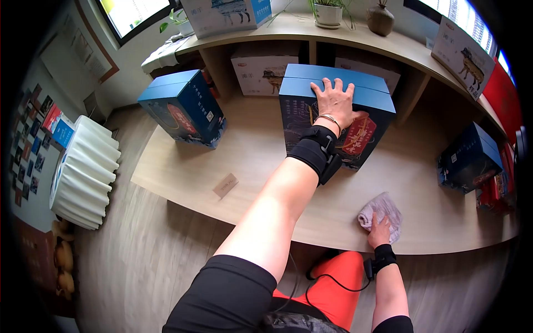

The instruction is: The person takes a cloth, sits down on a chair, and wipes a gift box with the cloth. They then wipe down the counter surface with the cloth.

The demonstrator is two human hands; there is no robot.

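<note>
A large dark blue gift box [294, 119] with a light blue top and a red label stands upright on the wooden desk. My left hand [336, 102] lies on its top front edge, fingers spread over the top and thumb towards the front face. A folded pale purple cloth [393, 208] is on the desk near the front edge. My right hand [380, 228] has its fingers on this cloth, pressing it to the desktop; part of the grip is hidden. Both wrists wear black straps.
Another blue box [186, 108] stands at the left, and a smaller one [472, 158] at the right beside red packages. A small card [225, 186] lies near the front edge. Behind, a raised shelf [288, 30] carries a potted plant [328, 14], a brown vase [381, 21] and cartons.
</note>
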